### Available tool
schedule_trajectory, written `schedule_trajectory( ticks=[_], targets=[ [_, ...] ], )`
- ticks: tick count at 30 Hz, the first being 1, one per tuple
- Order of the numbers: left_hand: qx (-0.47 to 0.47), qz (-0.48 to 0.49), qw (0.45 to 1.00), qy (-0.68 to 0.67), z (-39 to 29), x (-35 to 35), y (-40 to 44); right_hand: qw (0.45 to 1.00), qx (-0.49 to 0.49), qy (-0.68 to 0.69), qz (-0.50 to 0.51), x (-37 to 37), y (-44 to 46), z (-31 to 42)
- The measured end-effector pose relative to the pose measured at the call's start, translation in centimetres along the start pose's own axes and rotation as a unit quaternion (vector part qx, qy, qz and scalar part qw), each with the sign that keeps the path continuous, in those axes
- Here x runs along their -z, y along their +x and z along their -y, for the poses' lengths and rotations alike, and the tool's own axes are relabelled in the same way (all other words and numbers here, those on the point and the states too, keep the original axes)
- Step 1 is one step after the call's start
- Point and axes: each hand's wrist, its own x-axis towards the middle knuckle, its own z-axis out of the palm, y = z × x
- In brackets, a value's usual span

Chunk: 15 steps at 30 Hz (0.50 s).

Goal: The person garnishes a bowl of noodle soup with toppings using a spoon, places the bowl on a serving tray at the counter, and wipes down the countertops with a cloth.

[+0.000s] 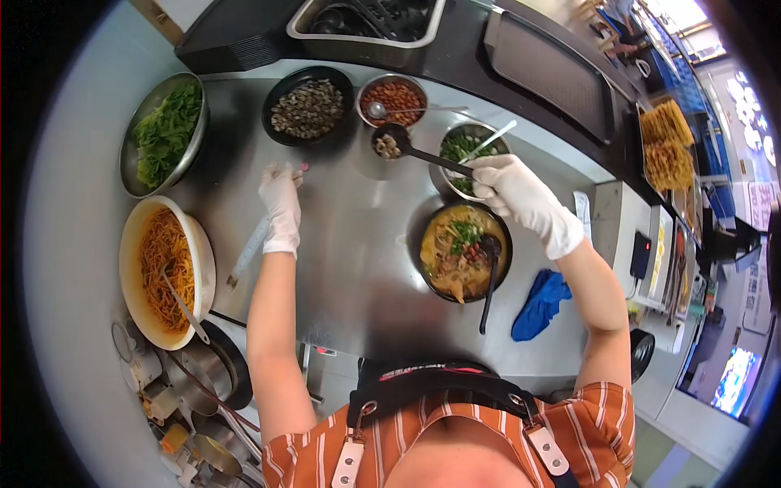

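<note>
One black ladle (429, 157): held out over the far middle of the steel surface (350, 236), pale brown pieces sitting in its scoop.
Right grip (521, 195): gloved in white, pinching the ladle's handle end, right by the near right edge of the scallion bowl (468, 128).
Left grip (282, 207): gloved too, out on the left, fingers loosely curled; cannot tell whether spread or pressed together.
Pink speck (303, 167): just beside the left fingertips.
Nut bowl (394, 79): just beyond the scoop, loaded with reddish nuts, metal spoon (431, 109) lying across.
Soup bowl (506, 264): on the right, nearer than the scallions, topped with chopped green.
Black spoon (491, 276): dipped into the soup, handle out over the near rim.
Blue cloth (541, 305): crumpled at near right.
Black dish (268, 106): far left of the nuts, full of small grey-brown pieces.
White tub (207, 268): near left, heaped with orange strands.
</note>
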Motion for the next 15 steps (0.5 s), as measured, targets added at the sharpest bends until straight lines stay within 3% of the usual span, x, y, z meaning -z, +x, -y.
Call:
schedule_trajectory(
  ticks=[8,13,15],
  targets=[
    [-0.001,0.056,0.998,0.038,-1.0,2.9,-8.9,0.992,-0.067,-0.008,-0.103,5.6,-10.6,-7.5],
    [-0.004,0.075,0.995,0.059,-0.4,4.3,-12.4,0.988,-0.052,-0.01,-0.148,6.2,-14.3,-10.9],
    [0.008,0.072,0.995,0.067,-0.3,4.5,-13.6,0.985,0.015,-0.07,-0.156,6.4,-14.2,-13.5]
  ],
)
